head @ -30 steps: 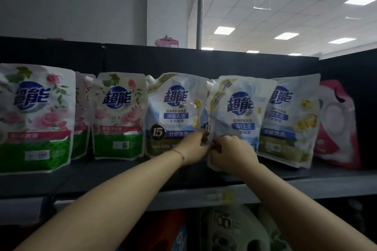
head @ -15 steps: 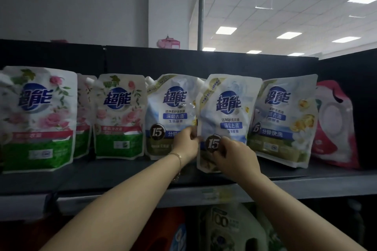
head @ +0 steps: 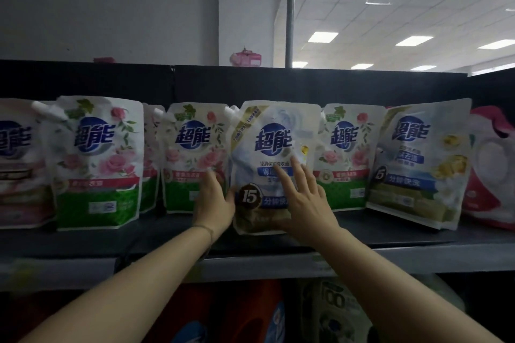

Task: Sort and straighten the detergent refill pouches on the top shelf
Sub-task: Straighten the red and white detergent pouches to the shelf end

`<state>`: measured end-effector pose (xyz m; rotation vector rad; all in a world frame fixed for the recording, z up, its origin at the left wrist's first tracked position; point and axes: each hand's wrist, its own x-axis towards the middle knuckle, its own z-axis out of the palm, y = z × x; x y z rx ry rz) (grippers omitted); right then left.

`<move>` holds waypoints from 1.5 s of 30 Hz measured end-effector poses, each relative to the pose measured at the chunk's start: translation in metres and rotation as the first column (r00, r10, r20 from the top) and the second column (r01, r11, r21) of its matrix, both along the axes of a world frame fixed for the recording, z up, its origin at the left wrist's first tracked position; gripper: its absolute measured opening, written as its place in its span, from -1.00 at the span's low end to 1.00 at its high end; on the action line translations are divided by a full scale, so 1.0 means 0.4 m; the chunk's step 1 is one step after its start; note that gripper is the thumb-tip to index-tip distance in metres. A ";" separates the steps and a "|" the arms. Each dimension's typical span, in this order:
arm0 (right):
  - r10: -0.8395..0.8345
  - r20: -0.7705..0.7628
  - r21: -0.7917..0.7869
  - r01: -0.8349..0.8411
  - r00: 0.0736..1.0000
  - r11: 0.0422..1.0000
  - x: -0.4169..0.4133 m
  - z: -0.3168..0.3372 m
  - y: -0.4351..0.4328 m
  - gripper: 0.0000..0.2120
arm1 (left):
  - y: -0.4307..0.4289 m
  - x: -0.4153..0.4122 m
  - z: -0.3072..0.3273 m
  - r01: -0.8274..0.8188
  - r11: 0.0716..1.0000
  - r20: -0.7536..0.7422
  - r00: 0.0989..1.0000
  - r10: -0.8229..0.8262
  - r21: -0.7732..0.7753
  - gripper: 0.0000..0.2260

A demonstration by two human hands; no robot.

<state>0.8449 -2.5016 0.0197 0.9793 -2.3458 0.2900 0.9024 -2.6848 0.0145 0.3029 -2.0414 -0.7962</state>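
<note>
Detergent refill pouches stand in a row on the black top shelf (head: 362,234). A blue-and-olive pouch (head: 274,131) marked 15 stands upright in the middle, at the shelf front. My left hand (head: 214,200) grips its left edge, thumb on the front. My right hand (head: 302,198) lies flat on its front with fingers spread. Rose-and-green pouches stand to its left (head: 192,159) (head: 97,161) and to its right (head: 344,159). A blue-and-yellow pouch (head: 420,164) leans further right.
A red-and-white pouch (head: 490,170) sits at the far right, against the black side panel. A pale pink pouch (head: 19,164) is cut off at the left edge. Large detergent bottles (head: 334,312) stand on the shelf below. A black back panel closes the shelf behind.
The blue-and-olive pouch has gone from tilted to upright. My right hand opened from a pinch to lying flat on it. A rose-and-green pouch now shows on its right.
</note>
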 end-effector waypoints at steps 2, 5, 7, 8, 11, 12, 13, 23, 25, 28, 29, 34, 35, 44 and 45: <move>-0.009 -0.022 0.049 0.010 1.000 0.999 -0.014 0.010 -0.006 0.05 | -0.029 0.014 -0.002 -0.078 0.945 -0.086 0.995 0.053 -0.319 -0.59; -0.015 -0.023 0.107 0.018 1.000 0.994 -0.033 0.029 -0.013 0.09 | -0.033 0.015 0.011 -0.046 0.654 -0.061 0.998 0.000 -0.755 -0.31; -0.018 -0.011 0.140 0.019 1.000 0.990 -0.044 0.031 -0.019 0.07 | -0.015 -0.003 0.027 0.018 0.415 0.049 0.997 0.066 -0.910 -0.13; -0.027 -0.014 0.158 0.029 1.000 0.987 -0.049 0.030 -0.021 0.06 | -0.006 -0.016 0.031 0.056 0.331 0.098 0.989 0.109 -0.942 -0.06; -0.053 0.011 0.210 0.049 0.999 0.976 -0.067 0.026 -0.024 0.04 | -0.005 -0.062 0.025 0.165 0.328 0.239 0.950 0.200 -0.930 0.05; -0.061 0.025 0.222 0.054 0.998 0.974 -0.071 0.025 -0.027 0.03 | -0.008 -0.073 0.025 0.178 0.349 0.270 0.934 0.236 -0.920 0.07; -0.071 0.034 0.226 0.062 0.997 0.972 -0.075 0.026 -0.033 0.01 | -0.013 -0.083 0.025 0.178 0.372 0.285 0.924 0.255 -0.911 0.08; -0.091 0.073 0.218 0.074 0.993 0.973 -0.147 0.024 -0.078 0.20 | -0.064 -0.161 0.004 0.058 0.392 0.168 0.953 0.253 -0.918 0.21; -0.097 0.077 0.202 0.080 0.992 0.976 -0.151 0.019 -0.078 0.19 | -0.068 -0.178 0.005 0.041 0.340 0.132 0.960 0.248 -0.939 0.22; -0.105 0.081 0.172 0.090 0.991 0.981 -0.154 0.010 -0.078 0.15 | -0.066 -0.179 0.007 0.050 0.368 0.155 0.953 0.262 -0.928 0.26; -0.108 0.078 0.167 0.094 0.991 0.982 -0.154 0.009 -0.078 0.15 | -0.063 -0.174 0.007 0.056 0.378 0.171 0.946 0.277 -0.924 0.28; -0.118 0.081 0.160 0.104 0.990 0.982 -0.140 0.006 -0.075 0.16 | -0.061 -0.165 0.011 0.096 0.376 0.210 0.938 0.275 -0.922 0.27; -0.121 0.091 0.153 0.107 0.988 0.982 -0.135 0.005 -0.076 0.16 | -0.056 -0.161 0.013 0.112 0.375 0.221 0.939 0.263 -0.920 0.25; -0.114 0.164 0.222 0.076 0.980 0.972 -0.044 0.043 -0.041 0.01 | 0.007 -0.094 0.006 0.243 0.507 0.416 0.871 0.262 -0.827 0.14; -0.100 0.167 0.246 0.057 0.981 0.968 -0.040 0.053 -0.030 0.00 | 0.012 -0.082 0.007 0.276 0.520 0.444 0.865 0.232 -0.809 0.13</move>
